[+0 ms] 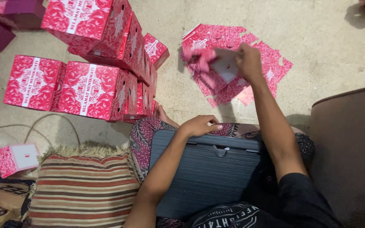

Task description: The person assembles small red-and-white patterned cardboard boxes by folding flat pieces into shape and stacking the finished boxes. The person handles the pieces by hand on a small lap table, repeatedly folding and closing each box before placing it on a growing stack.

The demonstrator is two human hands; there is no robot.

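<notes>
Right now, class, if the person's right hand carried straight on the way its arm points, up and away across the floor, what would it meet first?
Probably the flat pink patterned box cardboard sheet the right hand already grips, with the pile of pink flat sheets on the floor beneath; depth is unclear.

Home floor: striped cushion [83, 190], brown sofa [351, 147], stacked red boxes [91, 90].
</notes>
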